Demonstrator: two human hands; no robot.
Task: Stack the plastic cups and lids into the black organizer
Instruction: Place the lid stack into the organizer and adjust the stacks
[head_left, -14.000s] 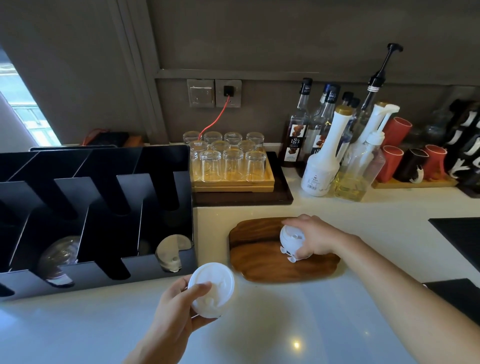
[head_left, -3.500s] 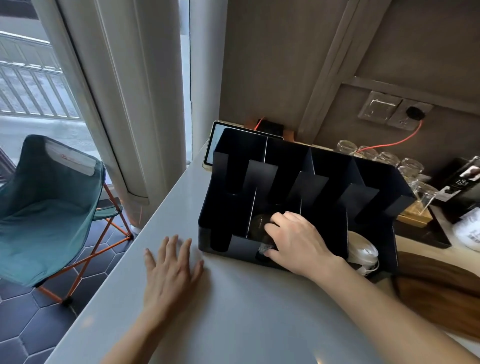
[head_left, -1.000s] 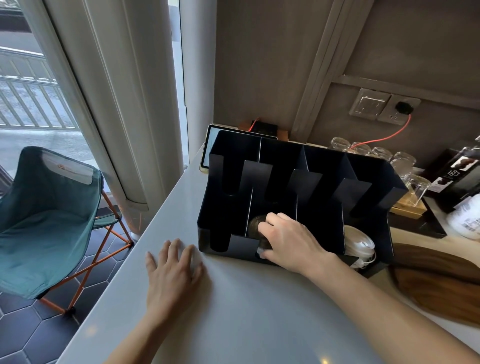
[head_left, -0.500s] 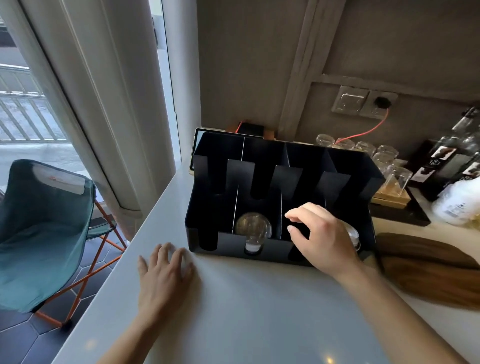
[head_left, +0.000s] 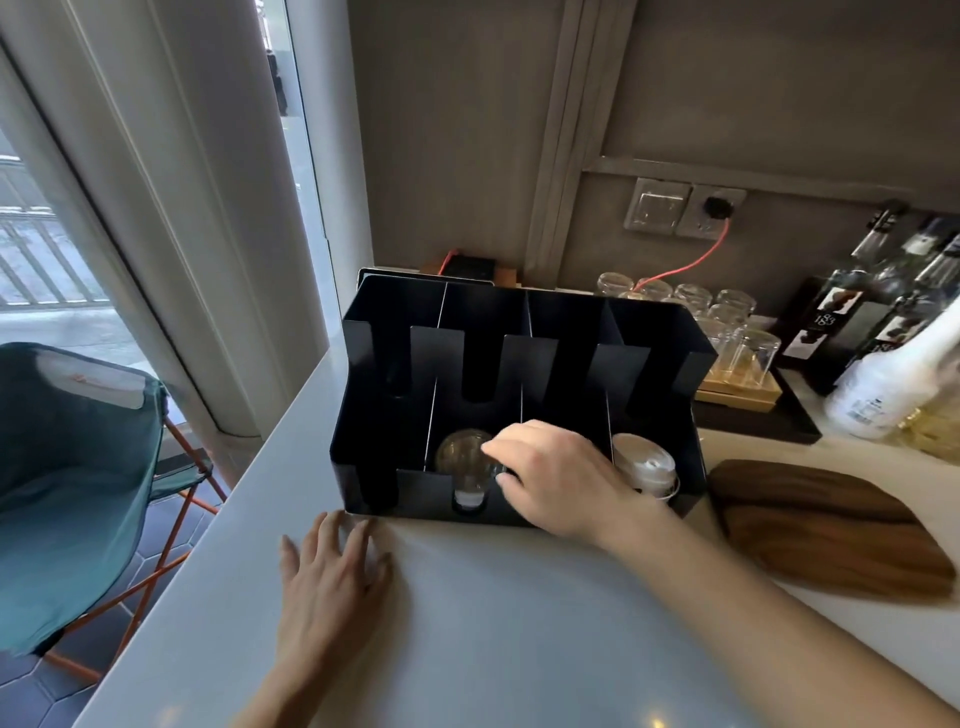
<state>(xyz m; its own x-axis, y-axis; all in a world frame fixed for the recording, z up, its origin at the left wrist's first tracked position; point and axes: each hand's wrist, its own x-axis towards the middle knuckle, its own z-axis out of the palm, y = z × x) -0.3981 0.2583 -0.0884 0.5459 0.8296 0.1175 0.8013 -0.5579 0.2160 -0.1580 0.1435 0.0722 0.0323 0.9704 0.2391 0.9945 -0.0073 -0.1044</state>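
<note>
— What does the right hand (head_left: 558, 478) cover?
— The organizer (head_left: 519, 364) slot beneath it, plus the clear cups' (head_left: 465, 462) right edge.
— And further right of it?
— Blurred bottles (head_left: 883, 291), cut by the frame edge; labels are barely readable.

this looked like a drinks corner in a small café or coffee bar. a pale bench (head_left: 519, 623) carried a black organizer (head_left: 519, 364) with slotted compartments for cups and lids, clear lids (head_left: 465, 460) in one and white lids (head_left: 644, 462) in another. near the wall stood rows of upturned glasses (head_left: 727, 332) on a wooden tray, syrup bottles (head_left: 841, 317), and a white pump bottle (head_left: 893, 379). a folding chair (head_left: 67, 467) sat by the window.
</note>
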